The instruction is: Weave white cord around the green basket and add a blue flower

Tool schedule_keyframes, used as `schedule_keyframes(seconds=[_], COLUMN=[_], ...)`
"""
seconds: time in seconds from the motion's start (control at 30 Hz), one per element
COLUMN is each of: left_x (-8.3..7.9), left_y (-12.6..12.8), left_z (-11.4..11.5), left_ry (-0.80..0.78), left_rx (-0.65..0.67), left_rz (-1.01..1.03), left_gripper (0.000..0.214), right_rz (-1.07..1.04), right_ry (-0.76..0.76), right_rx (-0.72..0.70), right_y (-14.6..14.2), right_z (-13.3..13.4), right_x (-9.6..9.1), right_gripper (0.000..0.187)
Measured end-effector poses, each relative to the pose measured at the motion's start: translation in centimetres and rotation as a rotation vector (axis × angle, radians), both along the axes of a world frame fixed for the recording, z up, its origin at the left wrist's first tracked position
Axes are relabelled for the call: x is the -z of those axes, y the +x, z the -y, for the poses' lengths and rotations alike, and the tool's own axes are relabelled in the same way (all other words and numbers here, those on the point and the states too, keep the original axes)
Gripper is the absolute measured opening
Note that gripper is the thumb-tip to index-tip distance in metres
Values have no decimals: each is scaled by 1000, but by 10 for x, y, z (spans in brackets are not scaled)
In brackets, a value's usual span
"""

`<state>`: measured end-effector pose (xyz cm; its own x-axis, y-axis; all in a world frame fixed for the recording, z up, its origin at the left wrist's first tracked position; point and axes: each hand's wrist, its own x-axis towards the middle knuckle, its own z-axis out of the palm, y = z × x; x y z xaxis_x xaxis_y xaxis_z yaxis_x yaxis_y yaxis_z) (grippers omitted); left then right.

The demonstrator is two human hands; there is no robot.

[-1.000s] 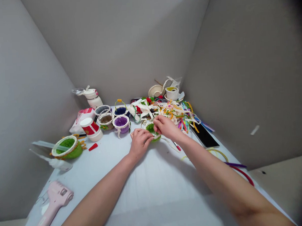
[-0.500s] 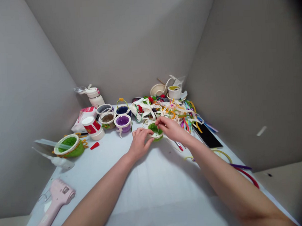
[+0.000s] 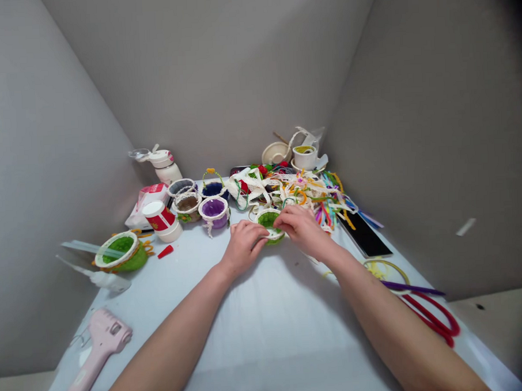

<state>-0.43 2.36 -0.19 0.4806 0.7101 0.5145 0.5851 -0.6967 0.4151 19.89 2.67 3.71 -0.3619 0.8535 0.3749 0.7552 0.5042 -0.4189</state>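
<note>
From my end of the head view, the pale table (image 3: pixel 233 341) ran out on every side of the grip, its surface smooth and a little glossy, and a grey wall (image 3: pixel 230 76) rose past its far edge, with further grey panels closing in at left and right. A light scrap (image 3: pixel 465 227) showed against the right panel, well apart from the hands. Just left of the grip and slightly beyond it I had a purple cup (image 3: pixel 214 209), with a brown cup (image 3: pixel 187 205) next to it; farther left lay a red cap (image 3: pixel 165 252), and nearer to me on that side a pink glue gun (image 3: pixel 105 335). A tangled heap of lace and coloured strips (image 3: pixel 297 189) spread right behind the grip and off to its right, where a dark flat device (image 3: pixel 369 237) rested on the tabletop. The green bowl (image 3: pixel 268 219) with the white rim sat upright between the two hands. I had the left hand (image 3: pixel 242 246) on its left side, thumb and fingers narrowed onto the near left edge and holding it. The right hand (image 3: pixel 304 228) came in from the opposite side, palm turned down, its fingertips drawn close together at the right part of the rim; the spacing there was narrow, but I could not tell whether they pinched the rim, a thin strip, or merely touched.
</note>
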Motion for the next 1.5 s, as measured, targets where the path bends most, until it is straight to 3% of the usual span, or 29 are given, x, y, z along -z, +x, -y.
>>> schedule_keyframes(seconds=[0.3, 0.73, 1.03, 1.3, 1.5], left_x=[1, 1, 0, 0, 1], left_y=[1, 2, 2, 3, 3], left_z=[-2, -2, -1, 1, 0], left_ry=[-5, 16, 31, 52, 59], left_rx=[-11, -11, -19, -29, -51], left_rz=[-21, -15, -38, -54, -52], left_gripper=[17, 14, 14, 13, 14], right_rz=[165, 210, 208, 259, 268], right_ry=[53, 39, 38, 180, 167], right_rx=[-24, -59, -86, -180, -233], right_y=[2, -2, -1, -2, -5], right_z=[-3, -6, -6, -10, -10], right_x=[-7, -16, -13, -14, -10], right_gripper=[20, 22, 26, 18, 20])
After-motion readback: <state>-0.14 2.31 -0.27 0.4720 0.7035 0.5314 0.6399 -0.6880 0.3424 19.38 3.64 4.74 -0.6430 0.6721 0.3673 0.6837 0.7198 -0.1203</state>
